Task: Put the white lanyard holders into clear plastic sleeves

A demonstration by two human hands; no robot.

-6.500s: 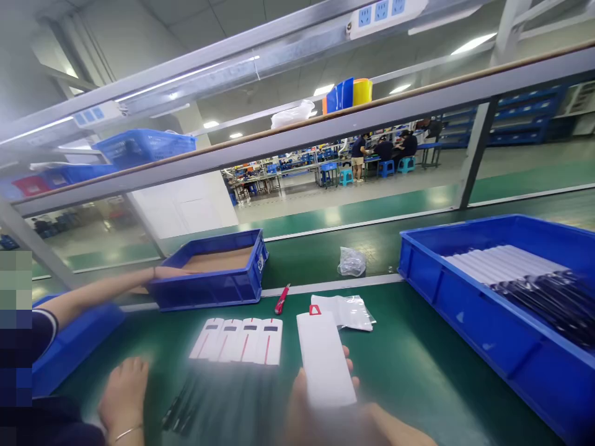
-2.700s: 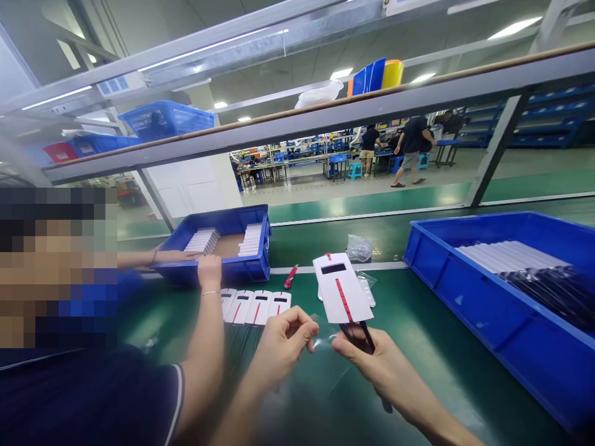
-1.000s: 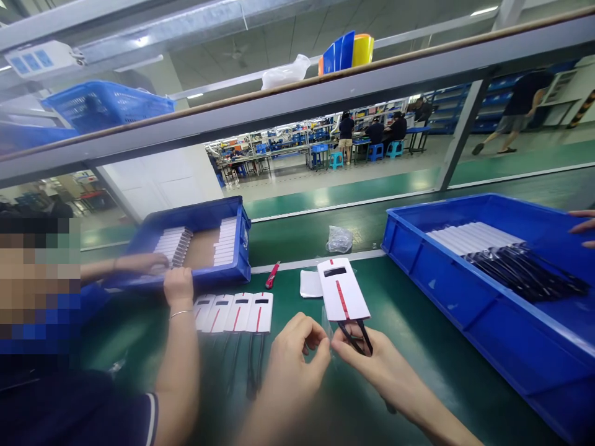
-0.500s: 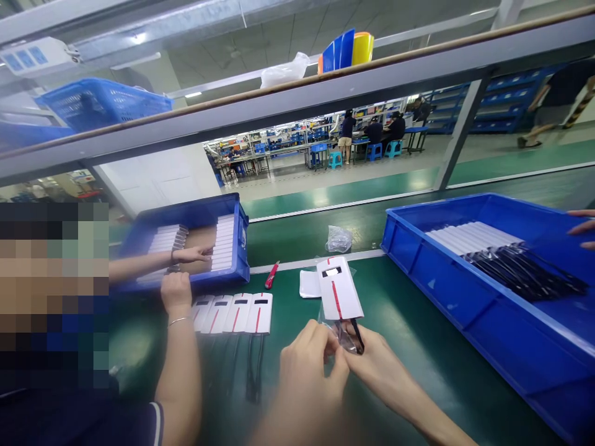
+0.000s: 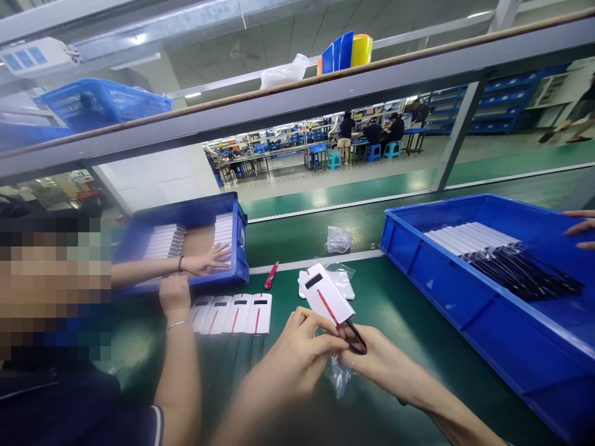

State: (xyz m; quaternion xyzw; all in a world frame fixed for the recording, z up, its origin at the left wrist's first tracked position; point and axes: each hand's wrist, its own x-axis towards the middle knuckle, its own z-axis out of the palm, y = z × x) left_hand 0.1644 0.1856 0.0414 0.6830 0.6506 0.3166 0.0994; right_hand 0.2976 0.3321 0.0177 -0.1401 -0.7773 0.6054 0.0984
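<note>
A white flat device with a black window, a red stripe and a black cable tilts up between my hands. My left hand is closed, its thumb and fingers pinching at the device's lower end; exactly what they grip is partly hidden. My right hand is closed around the looped cable just below the device. Under the hands hangs a crumpled clear plastic bag. Behind the device lie white pieces with clear film over them. Several similar devices lie side by side to the left, cables toward me.
On the right stands a large blue bin of devices with black cables; another person's fingers reach over it. A co-worker's hand is in the left blue bin. A red cutter and crumpled plastic lie beyond.
The device has tilted left in my hands, uncovering more of the white pieces behind. Clear plastic now hangs below my hands. The co-worker's hand in the left bin has spread out.
</note>
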